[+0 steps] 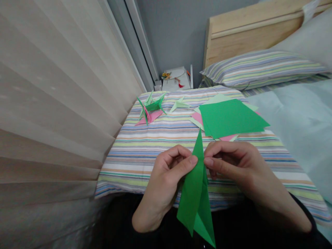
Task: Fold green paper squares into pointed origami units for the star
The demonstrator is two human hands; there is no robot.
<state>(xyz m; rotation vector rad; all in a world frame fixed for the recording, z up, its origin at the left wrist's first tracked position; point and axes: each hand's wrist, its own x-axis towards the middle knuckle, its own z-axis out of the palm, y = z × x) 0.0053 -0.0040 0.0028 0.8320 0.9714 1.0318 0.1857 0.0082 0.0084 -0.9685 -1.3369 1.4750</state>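
Observation:
A long, narrow piece of folded green origami paper [192, 193] is held up in front of me, its sharp point upward and its lower flaps spread apart. My left hand [168, 176] pinches it on the left side, thumb lying on the front face. On the right edge, my right hand [233, 162] has thumb and forefinger closed on the paper at about the same height. Behind the paper lies a stack of square sheets [230, 117], dark green on top with pink and pale green corners showing underneath.
A striped pillow [129, 159] serves as the work surface. Finished folded paper pieces [153, 107] in green and pink sit at its far left, near a pale green folded piece [179, 104]. A white stand [173, 83] with small items is beyond; a curtain [64, 86] hangs left.

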